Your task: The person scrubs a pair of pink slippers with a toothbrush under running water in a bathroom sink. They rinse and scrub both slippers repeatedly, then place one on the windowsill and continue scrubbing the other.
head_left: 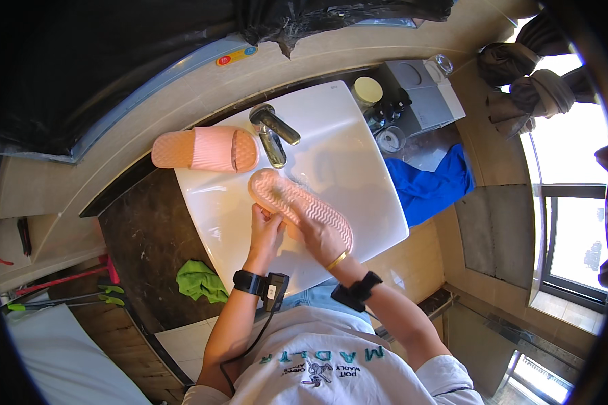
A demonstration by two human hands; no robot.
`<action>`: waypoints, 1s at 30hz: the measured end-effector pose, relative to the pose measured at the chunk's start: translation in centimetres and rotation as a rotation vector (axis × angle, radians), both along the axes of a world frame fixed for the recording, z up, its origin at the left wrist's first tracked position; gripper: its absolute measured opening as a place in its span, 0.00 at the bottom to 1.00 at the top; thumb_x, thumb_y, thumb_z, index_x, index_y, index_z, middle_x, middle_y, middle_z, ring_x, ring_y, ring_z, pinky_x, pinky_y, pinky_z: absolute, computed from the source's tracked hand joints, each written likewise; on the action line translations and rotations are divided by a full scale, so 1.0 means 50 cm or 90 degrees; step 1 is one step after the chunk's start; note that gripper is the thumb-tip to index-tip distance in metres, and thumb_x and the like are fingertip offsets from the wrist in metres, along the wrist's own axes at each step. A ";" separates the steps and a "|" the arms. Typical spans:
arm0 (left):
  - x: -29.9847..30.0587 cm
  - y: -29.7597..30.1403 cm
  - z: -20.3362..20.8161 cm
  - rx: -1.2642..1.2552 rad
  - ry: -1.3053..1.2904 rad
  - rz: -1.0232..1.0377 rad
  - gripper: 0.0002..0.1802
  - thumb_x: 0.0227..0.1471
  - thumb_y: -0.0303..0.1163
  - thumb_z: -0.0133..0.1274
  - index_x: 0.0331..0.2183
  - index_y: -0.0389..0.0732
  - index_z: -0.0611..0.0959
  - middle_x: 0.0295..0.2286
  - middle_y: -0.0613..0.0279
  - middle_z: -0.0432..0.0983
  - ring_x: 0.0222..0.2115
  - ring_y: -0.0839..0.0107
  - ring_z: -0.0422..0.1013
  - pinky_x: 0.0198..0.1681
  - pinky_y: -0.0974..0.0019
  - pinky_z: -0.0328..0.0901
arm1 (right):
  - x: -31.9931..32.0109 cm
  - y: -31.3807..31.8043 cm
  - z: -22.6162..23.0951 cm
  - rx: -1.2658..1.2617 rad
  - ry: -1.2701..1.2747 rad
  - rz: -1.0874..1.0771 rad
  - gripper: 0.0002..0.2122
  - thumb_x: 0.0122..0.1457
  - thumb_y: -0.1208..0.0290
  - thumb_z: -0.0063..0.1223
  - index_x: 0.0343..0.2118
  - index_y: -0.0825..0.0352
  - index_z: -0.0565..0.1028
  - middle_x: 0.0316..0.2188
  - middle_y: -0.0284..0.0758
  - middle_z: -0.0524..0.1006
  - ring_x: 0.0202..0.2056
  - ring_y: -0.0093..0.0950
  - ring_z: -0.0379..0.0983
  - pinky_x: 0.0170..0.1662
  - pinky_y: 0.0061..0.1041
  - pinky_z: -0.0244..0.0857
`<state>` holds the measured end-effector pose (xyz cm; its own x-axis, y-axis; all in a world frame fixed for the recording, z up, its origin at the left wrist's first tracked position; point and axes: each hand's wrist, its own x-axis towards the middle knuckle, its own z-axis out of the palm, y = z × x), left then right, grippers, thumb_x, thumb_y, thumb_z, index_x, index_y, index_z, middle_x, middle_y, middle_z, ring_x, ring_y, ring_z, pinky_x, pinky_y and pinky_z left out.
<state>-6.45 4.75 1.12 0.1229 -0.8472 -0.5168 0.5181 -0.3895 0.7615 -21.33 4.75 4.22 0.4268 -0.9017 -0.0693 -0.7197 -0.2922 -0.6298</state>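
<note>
One smudged slipper [329,214] looks unfinished: the left hand [267,229] pinches its edge, the right hand [319,236] lies across it, grip unclear; another slipper [206,148] rests on the sink [358,145].

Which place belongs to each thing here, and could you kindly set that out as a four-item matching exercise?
1. Slipper with zigzag sole showing
2. Slipper with strap showing
3. Green cloth
4. Blue cloth

A. Right of the sink
B. Touched by left hand and right hand
C. On dark counter, left of sink
D. At the sink's back left corner

Pairs: 1-B, 2-D, 3-C, 4-A
</note>
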 end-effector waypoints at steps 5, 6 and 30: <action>0.008 -0.006 0.010 0.031 -0.053 -0.015 0.18 0.51 0.23 0.50 0.41 0.42 0.62 0.36 0.65 0.66 0.35 0.78 0.66 0.36 0.73 0.65 | -0.005 0.007 0.005 -0.086 -0.015 -0.051 0.29 0.53 0.76 0.45 0.60 0.61 0.55 0.19 0.42 0.73 0.21 0.37 0.73 0.24 0.34 0.68; 0.007 -0.008 0.011 0.019 -0.073 -0.027 0.18 0.51 0.23 0.50 0.41 0.42 0.62 0.36 0.65 0.66 0.34 0.78 0.65 0.35 0.73 0.65 | -0.006 0.008 0.004 -0.129 -0.003 -0.104 0.29 0.53 0.78 0.42 0.60 0.62 0.54 0.19 0.42 0.73 0.20 0.37 0.73 0.24 0.34 0.68; 0.013 -0.011 0.035 -0.003 -0.131 -0.051 0.19 0.50 0.25 0.50 0.42 0.40 0.61 0.37 0.63 0.64 0.37 0.76 0.65 0.39 0.70 0.65 | 0.008 -0.010 -0.021 0.023 -0.015 -0.077 0.28 0.53 0.79 0.42 0.59 0.64 0.55 0.20 0.46 0.75 0.19 0.39 0.73 0.23 0.35 0.68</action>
<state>-5.82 4.18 2.88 0.1575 -0.8607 -0.4841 0.3186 -0.4197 0.8499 -20.94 4.25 3.19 0.3164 -0.9440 -0.0932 -0.7328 -0.1809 -0.6559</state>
